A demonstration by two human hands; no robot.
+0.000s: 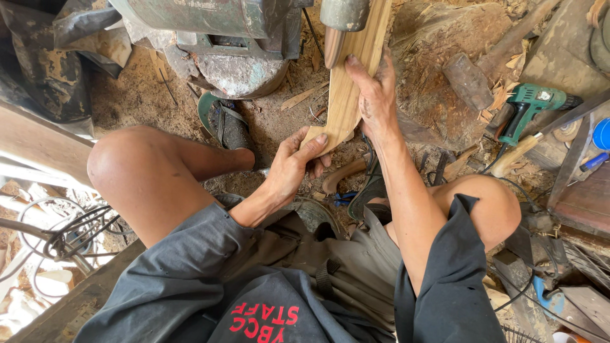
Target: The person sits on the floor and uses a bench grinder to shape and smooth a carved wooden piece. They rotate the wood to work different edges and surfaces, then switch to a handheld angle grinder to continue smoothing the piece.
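Observation:
A long, pale, curved wooden piece runs from the top centre down to the middle of the view. My left hand grips its lower end, thumb on top. My right hand lies flat along its right side higher up, pressing it. The upper end of the wood meets a rounded grey part of a green machine at the top edge. I am seated, both knees bare, feet in sandals on a sawdust-covered floor.
A green power drill lies at the right beside a hammer head on a large wood block. A tangle of cables sits at the left. A grey motor base stands above my left foot. Wood chips litter the ground.

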